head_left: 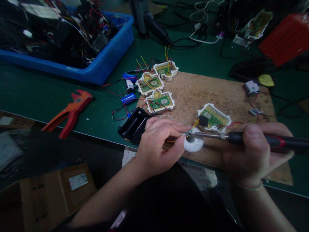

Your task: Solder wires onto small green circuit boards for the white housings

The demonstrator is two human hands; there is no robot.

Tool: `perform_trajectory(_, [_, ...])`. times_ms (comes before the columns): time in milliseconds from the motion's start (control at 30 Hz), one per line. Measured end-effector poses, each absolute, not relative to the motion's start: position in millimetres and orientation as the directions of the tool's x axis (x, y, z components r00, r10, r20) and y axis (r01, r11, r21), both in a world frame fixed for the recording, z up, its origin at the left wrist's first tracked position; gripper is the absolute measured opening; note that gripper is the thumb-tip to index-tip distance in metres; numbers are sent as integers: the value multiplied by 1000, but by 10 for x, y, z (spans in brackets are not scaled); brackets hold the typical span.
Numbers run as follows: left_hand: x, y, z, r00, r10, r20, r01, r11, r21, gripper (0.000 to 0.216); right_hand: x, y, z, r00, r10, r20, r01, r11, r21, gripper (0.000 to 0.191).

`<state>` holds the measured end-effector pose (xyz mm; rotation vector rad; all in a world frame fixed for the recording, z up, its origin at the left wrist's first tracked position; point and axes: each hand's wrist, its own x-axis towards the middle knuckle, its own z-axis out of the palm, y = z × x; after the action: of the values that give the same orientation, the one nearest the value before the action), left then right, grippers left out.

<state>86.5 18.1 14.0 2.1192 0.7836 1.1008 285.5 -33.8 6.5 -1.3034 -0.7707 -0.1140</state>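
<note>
My right hand (256,151) is closed around the dark handle of a soldering iron (235,137), whose metal shaft points left. The iron's tip reaches a small joint of thin wires (187,133) that my left hand (160,143) pinches between thumb and fingers. Beneath this spot lies a round white ring-shaped piece (193,146) with a dark centre. Yellow wires (195,123) run from there toward a white housing (212,117) with a green circuit board inside and a black square piece at its left side. Left of my left hand, partly covered, sits a black plastic case (134,124).
Several similar white housings (160,102) with wires stand at the brown board's (185,93) left edge, near blue cylinders (128,98). Orange-red cutters (70,111) lie farther left. Behind are a blue bin (101,69) of wired parts and a red box (287,38).
</note>
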Motion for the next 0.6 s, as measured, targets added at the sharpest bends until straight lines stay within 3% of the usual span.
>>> perform_trajectory(600, [882, 196, 116, 472, 736, 486, 197, -625, 755, 12, 2824, -339, 62, 770, 341, 540, 467, 276, -840, 16])
